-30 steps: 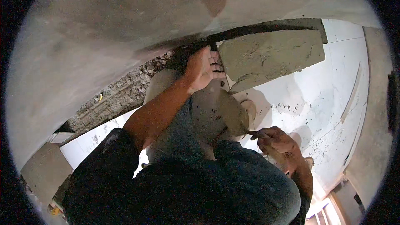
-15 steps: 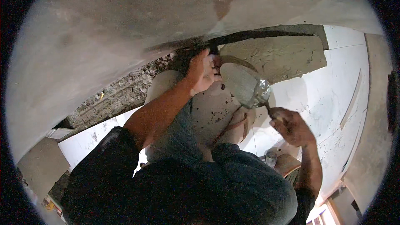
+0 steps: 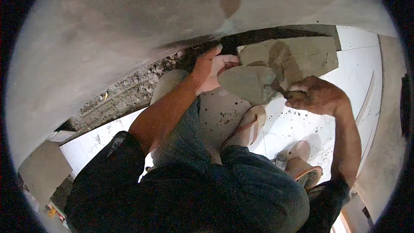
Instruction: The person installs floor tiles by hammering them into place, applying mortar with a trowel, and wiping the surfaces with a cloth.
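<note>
My right hand [image 3: 317, 97] is closed around the handle of a trowel, its grip mostly hidden by the fingers. The trowel's wide greyish blade [image 3: 248, 82] reaches left from that hand, lying over the near left part of a flat slab coated in grey-beige mortar [image 3: 310, 56]. Beside the slab's left end, my left hand [image 3: 211, 69] is open, fingers stretched rightward along the gap at the wall's foot. Whether its fingertips touch the slab or the blade I cannot tell.
A plastered wall [image 3: 129, 21] curves across the far side, with a rubble-filled trench [image 3: 129, 86] along its base. White floor tiles [image 3: 297, 123] carry dark crumbs. My sandalled foot [image 3: 250, 125] is near the blade. An orange-rimmed bucket [image 3: 319, 171] and a clear cup [image 3: 281, 161] stand near my right knee.
My right hand has moved farther away and rightward with the trowel, whose blade now lies lower and flatter by the slab. The left hand has shifted slightly, its fingers now pointing right.
</note>
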The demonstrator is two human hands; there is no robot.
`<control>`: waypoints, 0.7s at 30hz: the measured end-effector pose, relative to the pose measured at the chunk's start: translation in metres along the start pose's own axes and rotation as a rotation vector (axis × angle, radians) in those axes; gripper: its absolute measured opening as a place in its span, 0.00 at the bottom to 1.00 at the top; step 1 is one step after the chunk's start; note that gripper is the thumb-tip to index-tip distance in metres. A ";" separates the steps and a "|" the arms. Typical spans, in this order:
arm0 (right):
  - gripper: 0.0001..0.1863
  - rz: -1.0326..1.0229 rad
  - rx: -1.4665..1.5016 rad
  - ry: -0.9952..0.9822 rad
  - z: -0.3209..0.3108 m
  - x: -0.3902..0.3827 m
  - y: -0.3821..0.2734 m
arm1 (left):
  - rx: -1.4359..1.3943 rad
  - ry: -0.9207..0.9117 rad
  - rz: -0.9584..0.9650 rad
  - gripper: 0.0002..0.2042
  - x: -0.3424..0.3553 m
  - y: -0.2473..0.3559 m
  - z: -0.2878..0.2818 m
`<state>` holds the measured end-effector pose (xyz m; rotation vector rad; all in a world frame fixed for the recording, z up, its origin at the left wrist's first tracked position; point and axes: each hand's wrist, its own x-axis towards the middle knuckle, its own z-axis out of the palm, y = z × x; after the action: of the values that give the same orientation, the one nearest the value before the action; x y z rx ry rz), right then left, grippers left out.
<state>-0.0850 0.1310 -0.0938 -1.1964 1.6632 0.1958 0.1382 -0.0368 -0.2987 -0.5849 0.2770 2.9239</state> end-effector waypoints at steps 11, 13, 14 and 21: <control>0.19 -0.052 0.217 0.206 0.029 0.010 -0.009 | -0.356 -0.146 0.061 0.36 -0.003 -0.008 0.016; 0.20 -0.157 0.178 0.262 0.031 0.019 -0.012 | -0.357 -0.192 0.057 0.33 -0.004 -0.011 0.015; 0.20 -0.295 0.113 0.335 0.031 0.021 -0.013 | -0.357 -0.216 0.053 0.32 -0.005 -0.013 0.015; 0.17 -0.364 0.310 0.380 0.025 -0.025 0.018 | -0.001 -0.192 0.134 0.36 -0.004 -0.019 0.012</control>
<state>-0.0840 0.1702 -0.0924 -1.3223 1.6794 -0.5273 0.1404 -0.0162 -0.2888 -0.2928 0.3028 3.0799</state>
